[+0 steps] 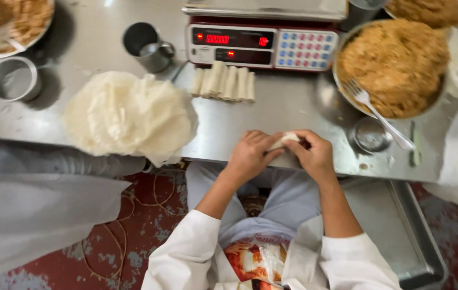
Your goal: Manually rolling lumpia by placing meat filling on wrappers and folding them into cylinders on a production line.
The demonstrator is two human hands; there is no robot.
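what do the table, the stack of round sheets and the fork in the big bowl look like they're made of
Table: looks like stainless steel, grey with a dull sheen and blurred reflections.
Stack of round sheets: seemingly thin dough wrappers, pale cream, matte, with crinkled, slightly translucent edges.
Fork: probably metal, silvery and shiny.
The piece between the hands looks like the same pale wrapper.

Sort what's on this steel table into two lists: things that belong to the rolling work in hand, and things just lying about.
In use:
left hand and right hand, both on the roll being wrapped
stack of thin wrappers
bowl of filling with fork
row of finished rolls

Lying about:
metal mug
small steel cup
scale
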